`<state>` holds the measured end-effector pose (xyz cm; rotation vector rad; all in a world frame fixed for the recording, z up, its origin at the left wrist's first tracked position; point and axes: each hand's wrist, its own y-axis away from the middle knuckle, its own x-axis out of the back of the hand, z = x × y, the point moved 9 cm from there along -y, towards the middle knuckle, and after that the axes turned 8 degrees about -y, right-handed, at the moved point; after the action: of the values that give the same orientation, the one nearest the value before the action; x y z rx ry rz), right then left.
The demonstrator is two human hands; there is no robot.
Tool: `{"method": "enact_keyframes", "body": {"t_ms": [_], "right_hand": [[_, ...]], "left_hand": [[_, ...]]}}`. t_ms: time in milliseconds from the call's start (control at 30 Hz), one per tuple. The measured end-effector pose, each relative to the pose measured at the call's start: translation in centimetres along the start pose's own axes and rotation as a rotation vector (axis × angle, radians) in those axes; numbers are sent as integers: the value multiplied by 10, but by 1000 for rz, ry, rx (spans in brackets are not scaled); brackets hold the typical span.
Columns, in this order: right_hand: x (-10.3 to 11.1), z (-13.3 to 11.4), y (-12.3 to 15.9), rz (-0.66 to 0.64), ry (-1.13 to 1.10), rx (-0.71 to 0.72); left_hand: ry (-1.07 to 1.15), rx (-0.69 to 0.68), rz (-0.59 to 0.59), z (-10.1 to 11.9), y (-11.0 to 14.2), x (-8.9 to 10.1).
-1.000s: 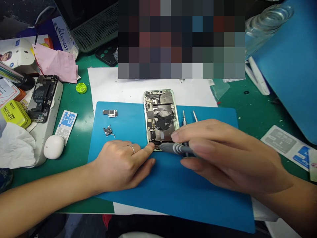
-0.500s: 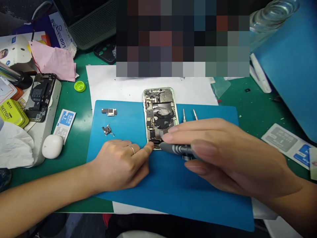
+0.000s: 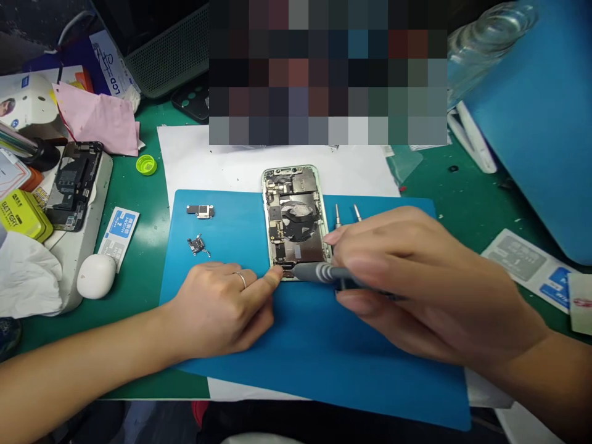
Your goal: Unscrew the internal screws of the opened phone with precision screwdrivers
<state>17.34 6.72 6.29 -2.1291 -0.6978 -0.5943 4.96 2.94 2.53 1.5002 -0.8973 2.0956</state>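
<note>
An opened phone [image 3: 300, 246] lies on the blue mat [image 3: 305, 370], its circuit board and inner parts showing. My left hand [image 3: 222, 305] is closed, its index fingertip pressing the phone's lower left corner. The thumb is hidden. My right hand [image 3: 416, 290] grips a dark grey tapered tool [image 3: 319, 271] with light rings. This tool points left over the phone's bottom end, and whether its tip touches is unclear. Left of the phone lie a small metal-and-black part [image 3: 200, 211] and a small dark component [image 3: 198, 245].
Two silver screwdriver shafts [image 3: 337, 213] show beyond my right hand. At the left are a white earbud case [image 3: 96, 276], another opened phone [image 3: 76, 185] and a yellow-green cap [image 3: 147, 164]. A printed card [image 3: 520, 262] lies at the right. White paper [image 3: 213, 160] extends behind the mat.
The view has shifted slightly, moving most things a little left. My right fingers, stretched over the phone before, are now more bent and drawn back. My left finger stays on the phone's corner.
</note>
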Motion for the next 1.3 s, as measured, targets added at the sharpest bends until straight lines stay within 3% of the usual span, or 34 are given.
{"method": "enact_keyframes", "body": {"t_ms": [200,467,667,1300], "right_hand": [[-2,-16,-3,-1,-59,169],[-9,-12,-5,19,-64,132],[-11,-11,-7,23,-246,184],[-11,-9,-7,50,-191,121]], "left_hand": [[5,21,-2,-1,1,1],[8,31,36,-2,1,3],[24,28,30,-2,1,2],[10,35,30,-2,3,0]]}}
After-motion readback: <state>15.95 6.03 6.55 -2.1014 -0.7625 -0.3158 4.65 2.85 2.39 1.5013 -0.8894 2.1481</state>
